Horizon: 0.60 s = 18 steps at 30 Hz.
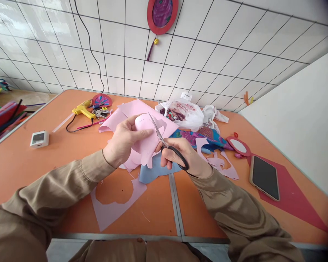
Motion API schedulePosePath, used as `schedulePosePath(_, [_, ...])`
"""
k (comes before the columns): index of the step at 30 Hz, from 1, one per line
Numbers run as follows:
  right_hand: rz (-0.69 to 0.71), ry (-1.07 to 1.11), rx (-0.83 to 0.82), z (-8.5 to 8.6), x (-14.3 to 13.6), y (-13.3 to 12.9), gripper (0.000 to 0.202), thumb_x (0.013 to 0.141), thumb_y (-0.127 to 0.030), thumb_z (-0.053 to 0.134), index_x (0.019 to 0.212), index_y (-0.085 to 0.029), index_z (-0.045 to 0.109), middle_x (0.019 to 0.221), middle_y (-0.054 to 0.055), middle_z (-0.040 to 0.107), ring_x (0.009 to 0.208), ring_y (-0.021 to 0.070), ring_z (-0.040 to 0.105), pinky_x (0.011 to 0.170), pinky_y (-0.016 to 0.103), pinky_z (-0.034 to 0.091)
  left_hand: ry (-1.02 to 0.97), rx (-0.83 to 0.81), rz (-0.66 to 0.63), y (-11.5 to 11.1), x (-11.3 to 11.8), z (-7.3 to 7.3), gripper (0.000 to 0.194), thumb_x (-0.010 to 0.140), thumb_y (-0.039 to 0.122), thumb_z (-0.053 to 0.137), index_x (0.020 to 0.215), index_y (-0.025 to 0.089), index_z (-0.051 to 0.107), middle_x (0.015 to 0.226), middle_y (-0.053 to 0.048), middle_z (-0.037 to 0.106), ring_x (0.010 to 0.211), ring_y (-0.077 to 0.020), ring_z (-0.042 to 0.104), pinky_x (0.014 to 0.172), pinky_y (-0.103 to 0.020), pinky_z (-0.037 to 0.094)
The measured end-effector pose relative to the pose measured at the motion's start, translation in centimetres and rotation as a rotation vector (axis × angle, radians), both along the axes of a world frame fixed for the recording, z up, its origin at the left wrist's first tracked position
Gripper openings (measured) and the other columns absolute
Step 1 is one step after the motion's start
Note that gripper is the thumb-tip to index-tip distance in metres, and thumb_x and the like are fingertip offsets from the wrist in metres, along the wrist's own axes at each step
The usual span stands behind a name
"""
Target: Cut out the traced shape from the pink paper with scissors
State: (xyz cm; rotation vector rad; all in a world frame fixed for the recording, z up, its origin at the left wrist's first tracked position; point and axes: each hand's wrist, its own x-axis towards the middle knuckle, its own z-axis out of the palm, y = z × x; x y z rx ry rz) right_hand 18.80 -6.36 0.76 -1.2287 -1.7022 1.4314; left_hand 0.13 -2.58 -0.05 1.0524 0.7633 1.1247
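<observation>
My left hand (125, 140) pinches a curved piece of pink felt-like sheet (143, 145) between thumb and fingers, above the middle of the table. In my right hand (177, 151) is a pair of scissors (177, 155) with black handles, its fingers wrapped round the loops. The blades point up and away, lying at the right edge of the pink piece. Behind both hands lies a larger pink sheet (128, 109), and below them a blue sheet (155, 171). A pink offcut (112, 214) with a rounded cut-out rests nearer to me.
Around the orange table (79, 160) are a yellow glue gun (83, 109), a small white device (39, 139), a white plastic bag (191, 116), patterned cloth (191, 138), more pink scraps (221, 163), a round red-rimmed piece (239, 146), and a phone (264, 177) on red sheet (295, 193).
</observation>
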Motion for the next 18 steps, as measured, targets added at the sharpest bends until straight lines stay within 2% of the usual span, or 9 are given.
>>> schedulePosePath(5, [0.010, 0.010, 0.029, -0.2, 0.1, 0.0, 0.062, 0.068, -0.076, 0.072, 0.077, -0.015, 0.061, 0.057, 0.001, 0.064, 0.044, 0.0104, 0.055, 0.045, 0.022, 0.044, -0.065, -0.070, -0.028, -0.3, 0.1, 0.2, 0.036, 0.063, 0.024, 0.088, 0.089, 0.014, 0.065, 0.075, -0.004, 0.071, 0.065, -0.0184, 0.067, 0.058, -0.029, 0.054])
schedulePosePath(9, [0.014, -0.008, 0.049, -0.3, 0.2, 0.0, 0.065, 0.068, -0.079, 0.070, 0.077, -0.015, 0.060, 0.058, 0.001, 0.063, 0.045, 0.0103, 0.055, 0.044, 0.022, 0.045, -0.096, -0.122, -0.039, -0.6, 0.2, 0.2, 0.035, 0.063, 0.022, 0.088, 0.089, 0.013, 0.066, 0.073, -0.003, 0.070, 0.062, -0.0173, 0.066, 0.055, -0.027, 0.054])
schedulePosePath(13, [0.045, 0.021, 0.074, -0.6, 0.5, 0.2, 0.059, 0.068, -0.073, 0.075, 0.078, -0.016, 0.062, 0.059, 0.000, 0.062, 0.046, 0.0097, 0.054, 0.043, 0.021, 0.046, -0.102, -0.122, -0.049, -0.6, 0.2, 0.1, 0.032, 0.066, 0.020, 0.086, 0.090, 0.014, 0.067, 0.074, -0.002, 0.070, 0.064, -0.0167, 0.067, 0.056, -0.027, 0.054])
schedulePosePath(18, [0.077, 0.021, 0.048, -0.4, 1.2, 0.3, 0.053, 0.067, -0.065, 0.081, 0.077, -0.016, 0.063, 0.059, -0.001, 0.062, 0.046, 0.0091, 0.054, 0.043, 0.020, 0.047, -0.033, -0.060, -0.126, -0.4, -0.1, 0.4, 0.029, 0.067, 0.021, 0.084, 0.088, 0.016, 0.065, 0.076, -0.005, 0.072, 0.066, -0.0231, 0.071, 0.061, -0.035, 0.058])
